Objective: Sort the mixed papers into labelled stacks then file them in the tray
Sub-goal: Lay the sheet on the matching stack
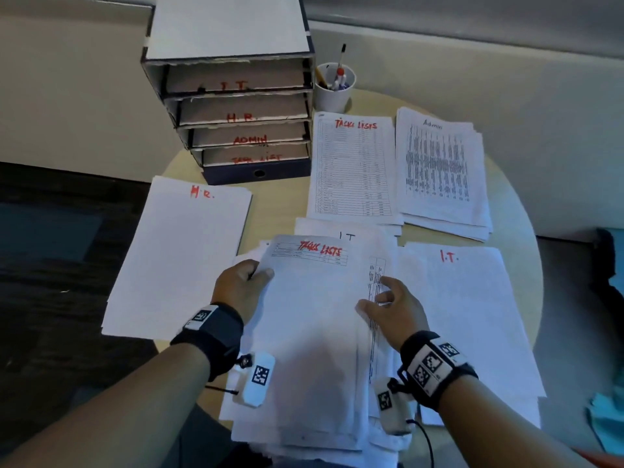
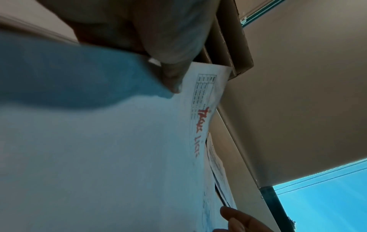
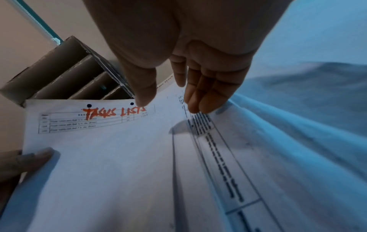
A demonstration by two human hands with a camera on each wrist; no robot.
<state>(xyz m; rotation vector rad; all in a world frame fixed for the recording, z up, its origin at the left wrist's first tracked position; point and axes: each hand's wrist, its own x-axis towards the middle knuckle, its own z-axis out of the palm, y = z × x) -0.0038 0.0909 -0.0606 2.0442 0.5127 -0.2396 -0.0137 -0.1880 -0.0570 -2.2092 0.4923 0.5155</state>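
A mixed pile of papers [image 1: 304,400] lies at the near middle of the round table. Its top sheet [image 1: 310,315], headed "Tasks Lists" in red, is held at its left edge by my left hand [image 1: 256,275], thumb on top and fingers underneath. The left wrist view shows that thumb [image 2: 174,78] on the sheet [image 2: 119,157]. My right hand [image 1: 374,293] hovers with straight fingers [image 3: 198,103] touching a printed table sheet [image 3: 228,164] poking out on the right. Labelled stacks surround the pile: H.R. [image 1: 179,258], Tasks Lists [image 1: 351,170], Admin [image 1: 442,173], I.T. [image 1: 472,315].
A cardboard tray unit [image 1: 229,106] with slots marked I.T., H.R., Admin and Task List stands at the back of the table [image 1: 280,204]. A white cup of pens [image 1: 334,87] is beside it. The dark floor drops off left; something teal [image 1: 607,417] lies right.
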